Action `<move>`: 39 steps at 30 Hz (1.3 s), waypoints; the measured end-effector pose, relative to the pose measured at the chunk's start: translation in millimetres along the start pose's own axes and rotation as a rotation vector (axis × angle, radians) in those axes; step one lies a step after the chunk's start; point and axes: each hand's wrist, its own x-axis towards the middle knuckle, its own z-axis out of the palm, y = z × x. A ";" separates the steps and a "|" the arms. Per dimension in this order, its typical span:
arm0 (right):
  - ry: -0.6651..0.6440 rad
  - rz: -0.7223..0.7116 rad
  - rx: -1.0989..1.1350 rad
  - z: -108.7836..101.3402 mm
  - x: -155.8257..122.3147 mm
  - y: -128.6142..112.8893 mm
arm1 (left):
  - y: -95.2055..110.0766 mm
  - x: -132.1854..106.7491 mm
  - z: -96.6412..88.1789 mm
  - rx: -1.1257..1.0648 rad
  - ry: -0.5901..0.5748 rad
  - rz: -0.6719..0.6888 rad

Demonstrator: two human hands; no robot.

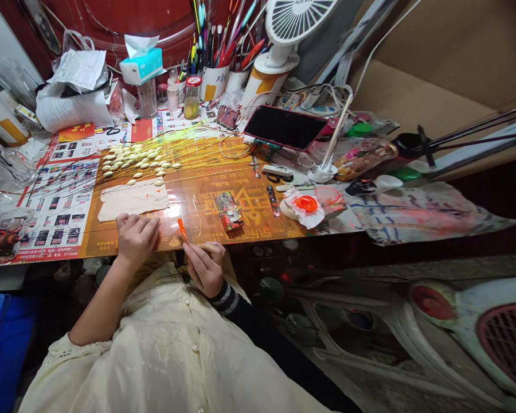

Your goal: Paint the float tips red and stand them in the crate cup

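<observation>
My right hand (pixel 204 268) is at the table's front edge, with thumb and fingers pinched on a thin stick with a bright orange tip (pixel 181 227). The tip points up and away from me. To its left, my left hand (pixel 136 236) rests at the table edge by the pale cloth (pixel 133 199). Its fingers are bent and close together; whatever is under them is hidden. Beyond the cloth lie several cream oval pieces (pixel 133 159) on thin dark stems. A small paint-stained block (pixel 230 211) sits to the right of the orange tip.
Bright orange paint (pixel 306 203) sits in a paper-lined dish at the right, near black scissors (pixel 277 174). A phone (pixel 286 127) leans behind them. Along the back stand a white fan (pixel 279 54), brush-filled cups (pixel 215 83), a lidded jar (pixel 192 97) and a tissue box (pixel 141 66).
</observation>
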 end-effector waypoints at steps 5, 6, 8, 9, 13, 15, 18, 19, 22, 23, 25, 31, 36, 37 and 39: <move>-0.007 0.011 -0.007 0.6 1.9 -2.0 | -0.1 -0.7 0.1 0.002 -0.004 -0.004; -0.007 0.009 -0.009 0.6 2.3 -2.3 | -0.3 -1.0 0.2 -0.001 -0.006 -0.004; -0.007 0.004 -0.015 0.4 2.9 -2.8 | -0.6 -1.5 0.4 -0.005 -0.009 -0.006; -0.007 0.004 -0.017 0.3 3.1 -3.0 | -0.8 -1.6 0.5 -0.006 -0.009 -0.006; -0.012 0.009 -0.015 0.1 2.8 -2.5 | -0.7 -1.2 1.0 0.005 0.006 0.004; -0.014 0.012 -0.013 0.1 1.9 -1.8 | -0.5 -0.6 0.9 0.013 0.016 0.010; -0.021 0.014 -0.012 0.1 0.0 -0.5 | 0.0 0.5 0.6 0.018 0.019 0.014; -0.024 0.015 -0.011 0.0 -0.7 0.0 | 0.1 0.7 0.4 0.018 0.020 0.014; -0.022 0.013 -0.009 -0.5 -2.0 0.9 | 0.3 1.2 0.0 0.016 0.022 0.009; -0.017 0.007 -0.007 -0.9 -2.1 1.0 | 0.2 1.2 -0.1 0.015 0.022 0.009; -0.003 -0.011 0.002 -1.7 -1.6 0.6 | 0.1 0.8 -0.2 0.015 0.019 0.009; -0.014 -0.065 0.086 0.5 2.3 -5.3 | 0.4 -1.1 0.0 0.014 0.016 0.001; -0.025 -0.076 0.086 6.5 3.3 -9.9 | 1.3 -1.9 0.0 0.012 0.014 -0.009; -0.027 -0.071 0.078 6.9 3.5 -10.5 | 1.5 -1.9 -0.2 0.011 0.014 -0.008; -0.031 -0.065 0.062 6.9 4.3 -11.6 | 1.8 -1.9 -0.8 0.010 0.014 -0.008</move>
